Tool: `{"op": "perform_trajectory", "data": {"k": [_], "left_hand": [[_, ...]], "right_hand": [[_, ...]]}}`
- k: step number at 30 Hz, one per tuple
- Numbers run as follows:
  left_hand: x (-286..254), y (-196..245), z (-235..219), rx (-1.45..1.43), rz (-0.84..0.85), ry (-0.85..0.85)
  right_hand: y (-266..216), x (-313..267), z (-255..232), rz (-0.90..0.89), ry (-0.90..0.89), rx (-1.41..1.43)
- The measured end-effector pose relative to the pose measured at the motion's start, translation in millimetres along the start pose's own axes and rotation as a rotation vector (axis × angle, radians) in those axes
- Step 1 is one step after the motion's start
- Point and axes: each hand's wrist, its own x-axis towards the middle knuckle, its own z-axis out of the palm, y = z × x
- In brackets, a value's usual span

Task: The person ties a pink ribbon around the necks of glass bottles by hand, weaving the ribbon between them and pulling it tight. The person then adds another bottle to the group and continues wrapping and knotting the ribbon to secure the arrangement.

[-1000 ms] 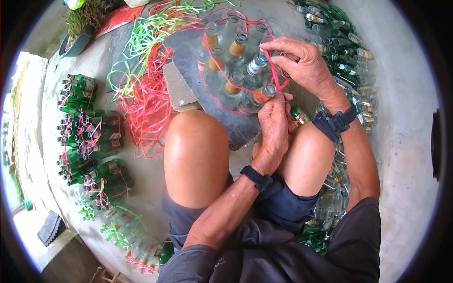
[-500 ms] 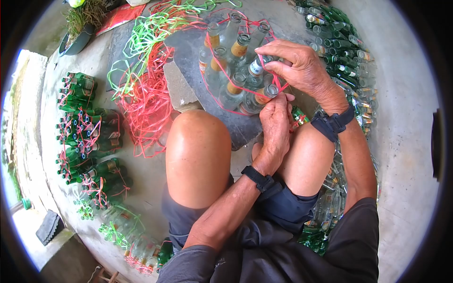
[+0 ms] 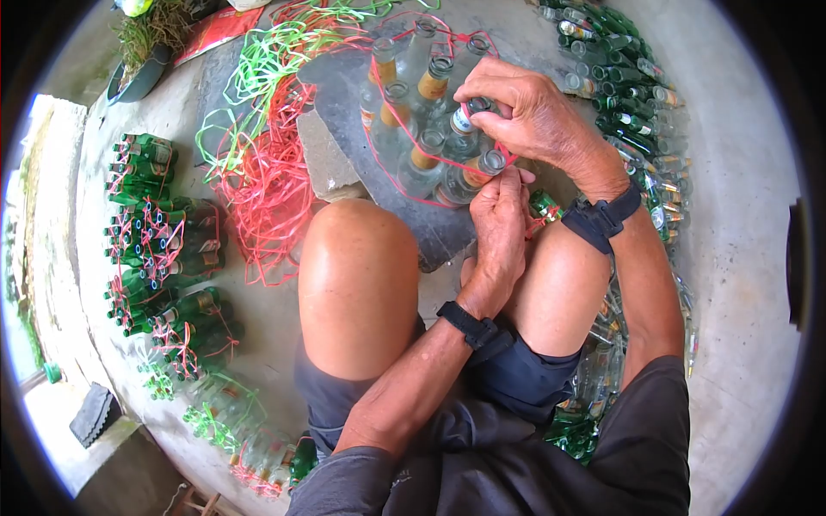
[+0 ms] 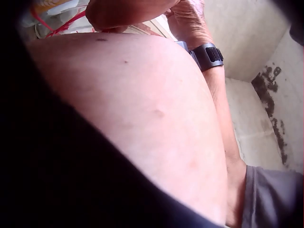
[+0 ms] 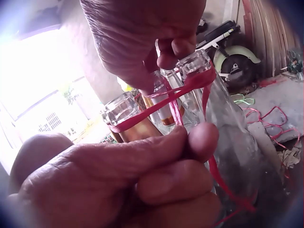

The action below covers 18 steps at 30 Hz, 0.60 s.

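Observation:
A cluster of clear glass bottles [image 3: 433, 88] with yellowish labels stands upright on a dark slab [image 3: 340, 95]. Red plastic strap [image 5: 197, 81] runs round their necks and crosses between two mouths in the right wrist view. My left hand [image 3: 499, 215] pinches the strap between thumb and forefinger, low beside the nearest bottle. Just above it, my right hand [image 3: 538, 112] bends over a bottle with a white-and-blue label [image 3: 463, 120], pinching a length of the strap at its neck. In the left wrist view a bare thigh [image 4: 142, 109] hides most of the work.
Tangled red strap [image 3: 267, 198] and green strap [image 3: 258, 69] lie left of the slab, near a stone block [image 3: 323, 159]. Bundled green bottles [image 3: 159, 232] stand farther left. Piled bottles [image 3: 632, 103] line the right side. A wheeled vehicle [image 5: 235, 66] stands behind.
My right hand has moved left and slightly down, drawing the strap across to the bottle with the white-and-blue label. My left hand has stayed by the nearest bottle.

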Motion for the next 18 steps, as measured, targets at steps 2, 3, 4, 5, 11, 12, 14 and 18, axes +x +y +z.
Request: {"op": "perform_trajectory", "data": {"k": [2,3,4,5,11,12,14,18], "left_hand": [[-1.9,-0.3,-0.9,0.045,-0.007,0.009],[-2.8,-2.8,-2.8,0.046,-0.007,0.011],[-3.9,-5.1,-4.7,0.06,0.001,0.011],[-4.9,-7.0,-6.4,0.074,0.01,0.01],[-13.6,-17.1,-14.2,0.198,0.2,-0.027],[-15.6,-15.7,-13.4,0.201,0.2,-0.028],[-19.2,-12.4,-11.6,0.224,0.206,-0.035],[-24.8,-3.0,-5.7,0.242,0.228,0.012]], "right_hand": [[0.5,2.7,3.0,0.006,0.004,0.014],[0.8,3.6,4.1,0.011,0.008,0.026],[1.8,4.0,5.6,0.012,0.009,0.027],[3.1,4.4,7.5,0.017,0.016,0.02],[2.2,3.0,6.4,0.095,-0.014,0.08],[0.9,2.3,5.7,0.144,-0.031,0.121],[7.3,0.8,9.5,0.082,0.012,0.1],[2.6,-4.9,4.8,0.168,0.027,0.276]]}}
